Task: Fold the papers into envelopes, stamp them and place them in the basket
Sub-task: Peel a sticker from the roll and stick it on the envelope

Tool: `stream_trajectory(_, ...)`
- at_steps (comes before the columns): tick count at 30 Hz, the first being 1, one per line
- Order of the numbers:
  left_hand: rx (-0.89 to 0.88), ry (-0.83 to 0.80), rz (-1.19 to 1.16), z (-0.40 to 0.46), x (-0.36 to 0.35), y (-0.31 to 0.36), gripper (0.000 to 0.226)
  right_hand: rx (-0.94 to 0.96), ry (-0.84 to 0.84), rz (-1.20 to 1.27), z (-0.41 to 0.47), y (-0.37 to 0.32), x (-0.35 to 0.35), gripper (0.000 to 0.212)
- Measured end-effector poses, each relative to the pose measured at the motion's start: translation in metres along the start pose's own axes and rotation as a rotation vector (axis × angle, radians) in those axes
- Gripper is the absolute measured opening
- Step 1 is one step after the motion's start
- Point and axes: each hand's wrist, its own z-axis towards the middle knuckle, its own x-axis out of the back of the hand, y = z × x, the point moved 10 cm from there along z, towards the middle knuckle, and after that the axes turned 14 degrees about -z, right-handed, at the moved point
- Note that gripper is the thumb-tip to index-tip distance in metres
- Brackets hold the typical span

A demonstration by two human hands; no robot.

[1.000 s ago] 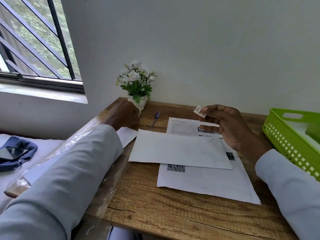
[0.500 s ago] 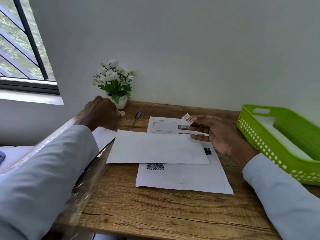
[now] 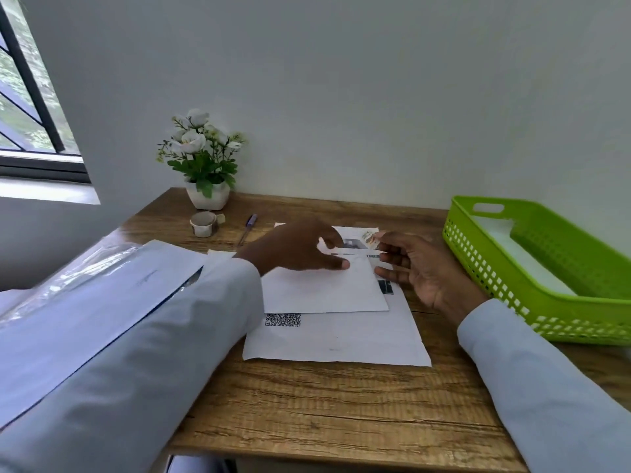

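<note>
While our right hand (image 3: 423, 268) pinches the stamp (image 3: 370, 237) at centre frame and our left hand (image 3: 300, 249) hovers loose-fingered over the envelope (image 3: 324, 288) on the worktop (image 3: 341, 404), we risk sticking it crooked if that envelope slides.

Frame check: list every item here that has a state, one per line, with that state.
stamp: pinched in the right hand, off the paper.
left hand: open, fingertips on the envelope.
envelope: folded, flat on the printed sheet, no stamp visible.
green basket: upright, white paper inside.
stamp roll: upright beside the flower pot.
pen: lying flat.
</note>
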Motion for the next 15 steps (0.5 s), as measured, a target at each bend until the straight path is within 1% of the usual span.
stream_trajectory(3, 0.052, -0.040, 0.044, 0.008, -0.019, 0.001, 0.064, -0.010, 0.004, -0.016, -0.002, 0.005, -0.003, 0.021)
stream_trajectory(5, 0.068, -0.028, 0.019, 0.011, -0.022, -0.002, 0.064, -0.005, 0.012, -0.030, -0.003, 0.007, -0.003, 0.019)
stream_trajectory(8, 0.096, -0.017, -0.091, 0.013, -0.026, -0.006, 0.057, 0.011, 0.027, -0.053, -0.004, 0.006, -0.002, 0.015)
stream_trajectory(10, 0.110, -0.001, -0.138, 0.013, -0.025, -0.006, 0.057, 0.029, 0.038, -0.079, -0.005, 0.004, -0.002, 0.014)
stream_trajectory(13, 0.124, -0.012, -0.117, 0.014, -0.025, -0.008, 0.065, 0.038, 0.055, -0.104, -0.006, 0.002, -0.001, 0.016)
stream_trajectory(15, 0.140, -0.038, -0.089, 0.015, -0.028, -0.010, 0.065, 0.042, 0.055, -0.107, -0.006, 0.002, -0.001, 0.016)
